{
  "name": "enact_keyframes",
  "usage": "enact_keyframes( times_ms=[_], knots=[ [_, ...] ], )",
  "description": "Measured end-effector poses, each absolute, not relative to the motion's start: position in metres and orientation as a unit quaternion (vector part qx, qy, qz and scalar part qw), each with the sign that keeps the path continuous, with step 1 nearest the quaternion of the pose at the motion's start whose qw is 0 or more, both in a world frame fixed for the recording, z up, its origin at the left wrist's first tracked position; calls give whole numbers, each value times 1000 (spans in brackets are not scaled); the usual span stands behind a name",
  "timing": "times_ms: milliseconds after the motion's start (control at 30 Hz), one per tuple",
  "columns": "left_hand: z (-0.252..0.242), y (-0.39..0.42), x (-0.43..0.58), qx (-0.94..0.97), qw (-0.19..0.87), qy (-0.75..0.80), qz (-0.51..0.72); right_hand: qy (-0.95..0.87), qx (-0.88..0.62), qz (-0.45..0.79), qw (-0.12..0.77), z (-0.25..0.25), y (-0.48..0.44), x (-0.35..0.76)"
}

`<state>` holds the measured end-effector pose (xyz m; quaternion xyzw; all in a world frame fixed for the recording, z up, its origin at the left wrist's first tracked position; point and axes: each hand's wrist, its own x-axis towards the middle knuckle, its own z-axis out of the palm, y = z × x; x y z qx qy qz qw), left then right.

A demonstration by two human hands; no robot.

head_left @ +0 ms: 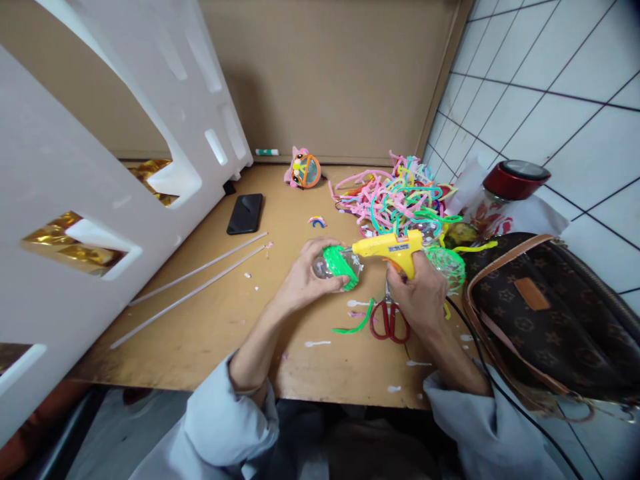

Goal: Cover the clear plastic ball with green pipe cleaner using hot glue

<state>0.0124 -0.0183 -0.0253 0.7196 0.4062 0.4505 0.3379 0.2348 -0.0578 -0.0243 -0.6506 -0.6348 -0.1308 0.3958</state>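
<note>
My left hand (306, 279) is closed round a small clear ball wrapped in green pipe cleaner (339, 267), held just above the wooden table (210, 320). My right hand (419, 293) grips the handle of a yellow glue gun (390, 249), whose nozzle points left and touches the green wrapping. A loose green pipe cleaner piece (356, 323) and red-handled scissors (390, 321) lie on the table just below the hands. Behind the gun lies a tangled pile of coloured pipe cleaners (395, 195).
Two glue sticks (200, 280) and a black phone (245, 213) lie at left beside a white foam panel (75, 200). A small decorated ball (304, 169) sits at the back. A brown bag (545, 313) and a red-lidded jar (500, 193) stand at right. Glue drips dot the table.
</note>
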Motion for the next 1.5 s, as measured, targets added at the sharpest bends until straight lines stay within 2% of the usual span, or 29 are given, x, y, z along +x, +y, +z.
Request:
enact_keyframes(
  times_ms=[300, 1500],
  knots=[
    [-26, -17, 12, 724, 332, 402, 451, -648, -625, -128, 417, -22, -59, 234],
    [-20, -20, 13, 729, 336, 403, 440, -647, -636, -121, 403, -23, -60, 239]
  ],
)
